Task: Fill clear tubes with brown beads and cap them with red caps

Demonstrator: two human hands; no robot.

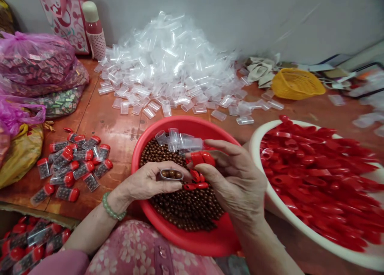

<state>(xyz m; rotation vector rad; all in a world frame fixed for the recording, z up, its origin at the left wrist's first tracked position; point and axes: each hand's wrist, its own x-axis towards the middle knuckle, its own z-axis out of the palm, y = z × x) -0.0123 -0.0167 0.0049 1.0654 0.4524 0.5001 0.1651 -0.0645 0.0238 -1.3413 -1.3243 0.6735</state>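
Here over the red round plastic basin (198,241), a clear oval plastic tube (171,178) sits mouth-up, glossy brown balls lined up inside its rim! The left hand (148,181) pinches it between thumb and fingers, and the right hand (240,179), curled in close, clutches several shiny red plastic caps (202,159). Just below, small round brown balls (186,205) fill much of the basin, loose clear tubes (180,141) lying on top. Left of the basin, red-capped filled tubes (72,161) lie piled; behind it, a heap of clear empty tubes (174,63)! Right of it, a white plastic basin (255,145) brims with red caps. Far left, a purple plastic bag (36,65) shows little printed packets, lettering too small to read.
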